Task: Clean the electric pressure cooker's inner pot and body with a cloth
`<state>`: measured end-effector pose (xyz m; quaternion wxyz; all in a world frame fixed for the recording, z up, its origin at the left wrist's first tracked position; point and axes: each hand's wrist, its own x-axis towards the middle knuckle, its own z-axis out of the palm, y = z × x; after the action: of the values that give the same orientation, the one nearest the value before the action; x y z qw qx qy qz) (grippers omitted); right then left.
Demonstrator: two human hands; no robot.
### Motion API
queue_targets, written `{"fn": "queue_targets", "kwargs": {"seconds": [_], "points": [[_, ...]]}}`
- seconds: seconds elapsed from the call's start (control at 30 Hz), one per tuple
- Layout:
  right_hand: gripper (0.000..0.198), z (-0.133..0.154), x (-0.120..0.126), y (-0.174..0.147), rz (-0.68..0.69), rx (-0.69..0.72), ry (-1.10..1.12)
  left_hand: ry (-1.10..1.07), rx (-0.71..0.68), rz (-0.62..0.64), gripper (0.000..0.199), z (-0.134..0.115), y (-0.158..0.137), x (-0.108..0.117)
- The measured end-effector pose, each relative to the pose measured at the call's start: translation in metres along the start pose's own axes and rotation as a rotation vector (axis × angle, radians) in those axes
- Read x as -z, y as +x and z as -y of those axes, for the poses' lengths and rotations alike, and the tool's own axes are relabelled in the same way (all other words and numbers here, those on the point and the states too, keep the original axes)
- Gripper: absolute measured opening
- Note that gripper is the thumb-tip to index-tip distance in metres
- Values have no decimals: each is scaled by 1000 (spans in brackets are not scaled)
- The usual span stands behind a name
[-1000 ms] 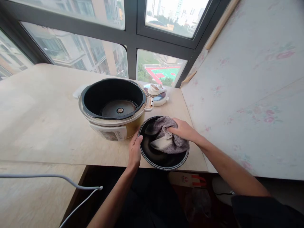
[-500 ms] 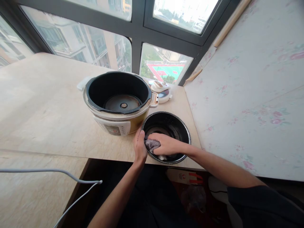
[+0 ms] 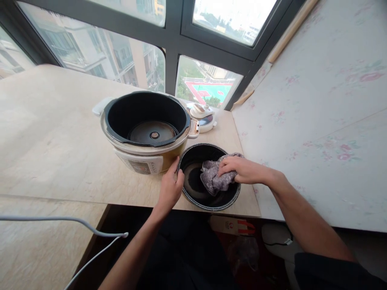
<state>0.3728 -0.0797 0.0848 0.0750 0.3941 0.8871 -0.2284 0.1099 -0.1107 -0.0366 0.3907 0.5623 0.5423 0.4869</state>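
A black inner pot (image 3: pixel 193 189) stands at the front right of the counter. My left hand (image 3: pixel 172 185) grips its left rim, with the thumb near the edge and the fingers along the outer wall. In my right hand (image 3: pixel 242 169) is a bunched grey-purple cloth (image 3: pixel 214 175), held over the right side of the pot's opening; part of it hangs down inside. Behind and to the left sits an electric pressure cooker body (image 3: pixel 169 157), lidless, its dark cavity showing a stained heating plate (image 3: pixel 152 133) at the bottom.
The cooker's white lid (image 3: pixel 204 119) lies by the window, behind the pot. A floral-papered wall (image 3: pixel 317 133) bounds the right side. Grey cable (image 3: pixel 75 220) crosses the lower left. Under the counter's front edge are a paper bag (image 3: pixel 225 224) and a clear plastic bag (image 3: pixel 244 251).
My right hand has lifted the cloth from the pot's left inner wall and moved right, to the right rim. My left hand still holds the left rim, slightly lower.
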Motion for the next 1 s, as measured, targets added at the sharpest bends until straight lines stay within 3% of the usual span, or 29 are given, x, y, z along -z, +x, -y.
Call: {"fn": "queue_targets", "kwargs": {"seconds": [0.17, 0.27, 0.37, 0.5, 0.7, 0.83, 0.93, 1.0], "points": [[57, -11, -12, 29, -277, -62, -120, 79, -97, 58, 53, 0, 2, 7], [49, -5, -23, 61, -443, -114, -110, 48, -73, 44, 53, 1, -1, 5], [42, 11, -36, 91, -498, -155, -3, -18, -22, 24, 53, 2, -4, 2], [35, 44, -56, 103, -443, -153, 230, -127, 32, -26, 51, 3, -10, -6], [37, 71, -65, 63, -312, -80, 452, -231, 101, -147, 51, 2, -16, -17], [37, 75, -49, 28, -106, 8, 311, -229, 72, -151, 46, 3, -14, -16], [35, 73, -29, 7, 84, -23, 121, -198, 45, -140, 46, 3, -12, -14], [39, 68, -18, -3, 134, -80, 43, -176, 32, -136, 47, 3, -12, -12]]}}
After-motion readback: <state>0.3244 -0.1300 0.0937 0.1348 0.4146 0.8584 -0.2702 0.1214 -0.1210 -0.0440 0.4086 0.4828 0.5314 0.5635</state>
